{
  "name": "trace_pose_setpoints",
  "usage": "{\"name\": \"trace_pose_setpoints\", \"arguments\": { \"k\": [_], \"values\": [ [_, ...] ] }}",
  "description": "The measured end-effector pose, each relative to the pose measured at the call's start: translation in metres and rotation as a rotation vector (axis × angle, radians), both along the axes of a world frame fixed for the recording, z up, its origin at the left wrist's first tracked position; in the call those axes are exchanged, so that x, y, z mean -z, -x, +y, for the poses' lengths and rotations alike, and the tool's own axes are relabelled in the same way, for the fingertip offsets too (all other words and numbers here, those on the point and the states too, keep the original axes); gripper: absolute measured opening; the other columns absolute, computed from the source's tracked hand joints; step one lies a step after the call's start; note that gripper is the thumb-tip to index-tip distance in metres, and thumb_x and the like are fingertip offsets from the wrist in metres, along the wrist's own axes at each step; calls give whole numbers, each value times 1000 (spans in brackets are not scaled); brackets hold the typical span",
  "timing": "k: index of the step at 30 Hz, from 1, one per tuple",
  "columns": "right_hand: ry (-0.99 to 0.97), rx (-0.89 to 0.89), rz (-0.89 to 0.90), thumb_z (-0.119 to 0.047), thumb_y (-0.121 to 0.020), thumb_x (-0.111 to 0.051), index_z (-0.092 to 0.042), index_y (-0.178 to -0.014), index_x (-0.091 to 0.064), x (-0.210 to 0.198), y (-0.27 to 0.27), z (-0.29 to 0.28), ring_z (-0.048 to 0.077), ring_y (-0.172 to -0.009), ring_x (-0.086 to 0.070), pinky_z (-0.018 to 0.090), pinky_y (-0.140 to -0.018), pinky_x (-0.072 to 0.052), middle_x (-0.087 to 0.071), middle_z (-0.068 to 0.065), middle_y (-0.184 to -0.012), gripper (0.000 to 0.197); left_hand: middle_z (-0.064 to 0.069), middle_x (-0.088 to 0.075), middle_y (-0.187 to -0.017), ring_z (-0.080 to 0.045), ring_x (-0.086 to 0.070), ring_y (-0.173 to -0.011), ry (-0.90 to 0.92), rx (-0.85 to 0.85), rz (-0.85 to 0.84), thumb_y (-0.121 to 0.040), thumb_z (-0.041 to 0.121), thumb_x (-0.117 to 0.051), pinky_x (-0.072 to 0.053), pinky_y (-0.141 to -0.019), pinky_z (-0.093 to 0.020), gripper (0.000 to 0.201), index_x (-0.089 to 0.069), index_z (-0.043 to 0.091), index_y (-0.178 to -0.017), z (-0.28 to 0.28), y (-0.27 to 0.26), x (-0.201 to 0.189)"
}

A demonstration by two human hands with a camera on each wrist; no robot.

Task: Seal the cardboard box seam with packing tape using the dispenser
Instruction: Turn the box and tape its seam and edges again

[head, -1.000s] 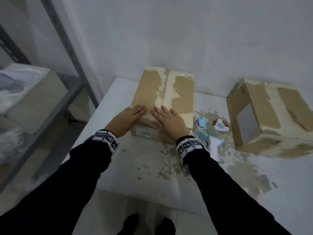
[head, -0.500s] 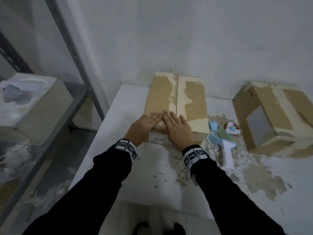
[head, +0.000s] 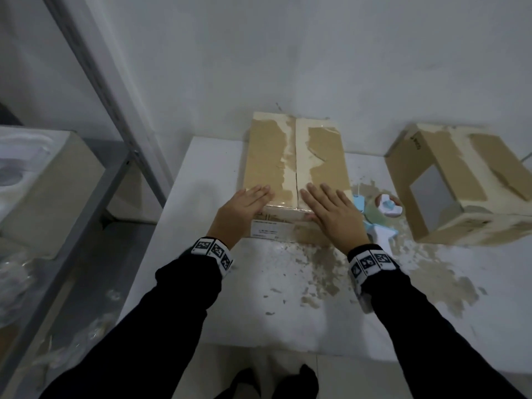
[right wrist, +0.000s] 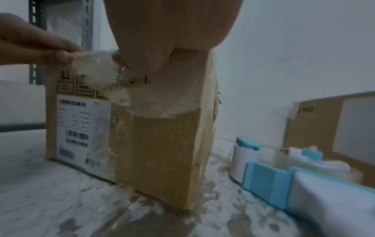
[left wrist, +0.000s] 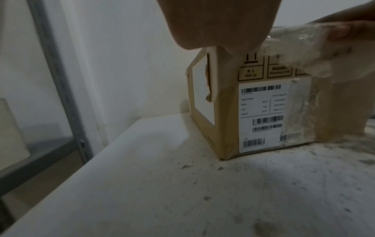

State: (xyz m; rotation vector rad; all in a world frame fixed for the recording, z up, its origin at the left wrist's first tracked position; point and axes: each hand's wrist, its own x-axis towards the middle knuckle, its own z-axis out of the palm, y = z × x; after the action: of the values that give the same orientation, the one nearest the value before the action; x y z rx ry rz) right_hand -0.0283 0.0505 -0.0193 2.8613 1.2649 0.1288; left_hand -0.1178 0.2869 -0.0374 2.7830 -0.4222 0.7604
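Note:
A worn cardboard box stands on the white table, its top seam running away from me. My left hand lies flat on the near left flap and my right hand flat on the near right flap, one on each side of the seam. Clear tape is folded over the near top edge onto the labelled front, with the thumbs of both hands touching it. The blue and white tape dispenser lies on the table just right of the box, partly hidden behind my right hand.
A second cardboard box lies on its side at the right of the table. A grey metal shelf with a box on it stands to the left. The wall rises directly behind the box.
Half a second ago both hands lay close together over the seam; they have slid apart to either side of it. The dispenser has not moved.

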Motion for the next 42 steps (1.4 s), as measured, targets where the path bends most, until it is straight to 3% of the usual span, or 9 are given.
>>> {"name": "trace_pose_setpoints", "arguments": {
  "k": [5,9,14,22,27,30,34,37,42],
  "values": [
    [-80,-30,55,-57,-97,0,-21,-149,-32,-4,-4,-19,23,-141,-35,39,-114,-24,-34,2,-154,70,-5,-55,-134,-19,-51,-125,51,58,84,-92,15,-45,-29,-110,-28,37,-55,11,-128,14,-3,7],
    [-92,-5,29,-48,-101,-10,-23,-145,-37,3,-8,-29,25,-137,-40,37,-109,-19,-40,2,-151,58,-4,-50,-139,-15,-43,-130,100,109,163,-95,16,-44,-13,-114,-17,38,-52,13,-132,25,-6,8],
    [-221,-2,68,-55,-99,-9,-18,-151,-22,9,-9,-33,14,-145,-14,31,-116,-9,-16,-2,-157,66,1,-45,-142,-7,-35,-134,230,113,187,-98,32,-34,-10,-114,-11,42,-49,16,-134,22,-5,6],
    [-517,77,182,-51,-101,-14,-7,-141,-44,25,-8,-45,10,-143,-18,21,-118,-11,-31,-2,-151,67,-2,-49,-140,-12,-40,-132,253,150,179,-95,6,-47,-15,-115,-14,39,-51,14,-133,27,-10,7],
    [-554,135,346,-47,-100,-22,-18,-151,-24,24,-4,-57,-15,-139,3,17,-116,-12,-4,-15,-156,58,1,-46,-141,-8,-36,-134,262,169,180,-96,22,-41,-14,-115,-13,39,-50,16,-134,28,-8,5],
    [-634,220,441,-28,-103,-34,-21,-149,-30,22,1,-61,-4,-140,-14,26,-113,-24,-7,-16,-156,46,5,-44,-141,-6,-35,-134,266,172,193,-96,25,-35,-15,-114,-11,41,-50,17,-134,28,-9,5],
    [-888,299,547,-16,-100,-46,-21,-141,-46,21,6,-60,7,-139,-31,15,-111,-30,-33,0,-154,41,11,-39,-141,-5,-33,-134,280,154,221,-97,24,-34,-12,-113,-8,41,-48,19,-135,28,-12,9],
    [-1069,409,682,-17,-95,-55,-26,-135,-51,23,8,-61,11,-134,-42,35,-113,-36,-50,-1,-143,41,12,-36,-142,-1,-28,-136,279,144,249,-98,25,-32,-9,-113,-7,41,-44,21,-137,27,-12,10],
    [-1275,535,856,-13,-93,-60,-22,-136,-50,23,7,-57,14,-131,-47,39,-113,-36,-56,-1,-135,46,13,-34,-142,3,-22,-135,272,128,271,-98,33,-27,-6,-111,-5,45,-43,20,-137,25,-13,8]
  ]
}}
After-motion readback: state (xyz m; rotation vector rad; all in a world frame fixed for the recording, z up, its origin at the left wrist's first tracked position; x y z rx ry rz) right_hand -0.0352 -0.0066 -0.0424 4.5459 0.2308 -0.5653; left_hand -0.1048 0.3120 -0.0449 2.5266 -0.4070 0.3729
